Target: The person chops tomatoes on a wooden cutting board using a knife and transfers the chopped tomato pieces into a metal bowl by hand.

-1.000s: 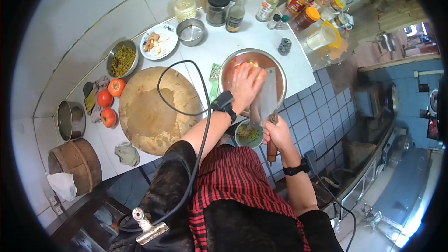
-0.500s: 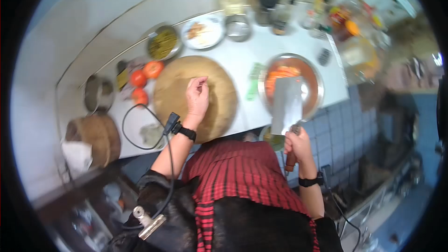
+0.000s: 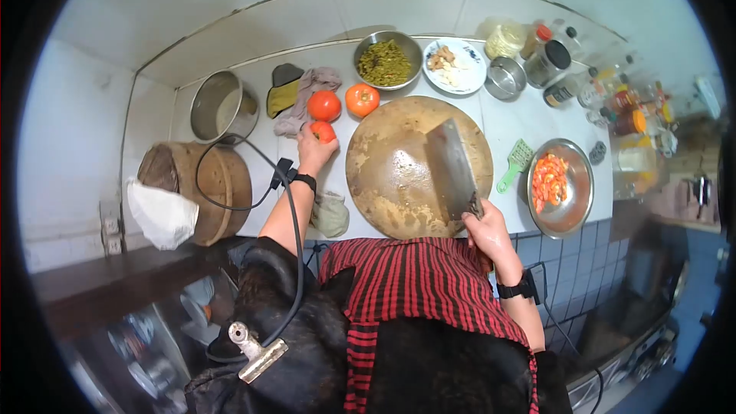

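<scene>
My left hand has its fingers around the nearest tomato, left of the round wooden chopping board. Two more tomatoes, one red and one orange-red, sit just behind it. In my right hand is the handle of a cleaver, its broad blade over the right part of the board. Chopped tomato pieces lie in a steel bowl to the right. Between board and bowl rests a green grater.
Behind the board stand a bowl of green vegetables, a plate of ginger and garlic and a small steel bowl. Jars and bottles line the back right. A pot, a wooden drum and cloths are left.
My left hand has left the bowl of tomato pieces, crossed the board and taken hold of a tomato. The cleaver has moved from the bowl to over the board, and the view has shifted left.
</scene>
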Available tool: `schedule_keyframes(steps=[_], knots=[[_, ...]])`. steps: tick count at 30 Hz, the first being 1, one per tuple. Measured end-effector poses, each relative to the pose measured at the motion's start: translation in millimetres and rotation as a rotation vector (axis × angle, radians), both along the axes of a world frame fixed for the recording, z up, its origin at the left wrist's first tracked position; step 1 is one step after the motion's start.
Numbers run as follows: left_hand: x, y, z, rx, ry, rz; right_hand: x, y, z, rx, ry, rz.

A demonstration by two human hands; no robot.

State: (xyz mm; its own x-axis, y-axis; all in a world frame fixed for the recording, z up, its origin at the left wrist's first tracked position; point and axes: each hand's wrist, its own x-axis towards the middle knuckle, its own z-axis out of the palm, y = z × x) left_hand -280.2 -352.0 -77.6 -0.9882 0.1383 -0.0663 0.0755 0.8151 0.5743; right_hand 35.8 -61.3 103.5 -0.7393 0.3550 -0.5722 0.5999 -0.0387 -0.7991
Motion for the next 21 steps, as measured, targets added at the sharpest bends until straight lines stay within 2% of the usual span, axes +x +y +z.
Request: schedule_keyframes(steps=[2,4,6,8,9,10,12,16,21], knots=[[-0.9,8.9,10.6,0.015,-0.088,0.111,-0.5,-7.5,3.2,0.046,-0.024,-0.021],[8.0,20.7,27.2,0.090,-0.036,0.103,2.5,-11.4,-4.2,0.161,-0.014,0.003],[28.3,35.3,70.1,0.253,-0.060,-0.060,3.4,-17.1,0.3,0.226,0.015,-0.022],[52.8,57.0,95.1,0.358,-0.132,-0.320,-4.3,-24.2,23.8,0.160,-0.025,-0.069],[68.6,72.7,108.6,0.390,-0.190,-0.428,-1.0,-21.5,13.4,0.257,-0.030,-0.011],[82.6,86.8,108.9,0.357,-0.218,-0.512,0.5,-21.9,8.6,0.261,-0.044,-0.019],[108.7,115.8,103.3,0.340,-0.244,-0.590,-3.2,-26.3,3.5,0.563,0.117,0.080],[134.9,144.3,68.5,0.324,-0.247,-0.628,-6.7,-31.0,1.1,0.693,0.007,0.155],[144.2,133.3,46.8,0.240,-0.253,-0.650,-3.0,-35.4,-2.6,0.639,-0.003,0.143]])
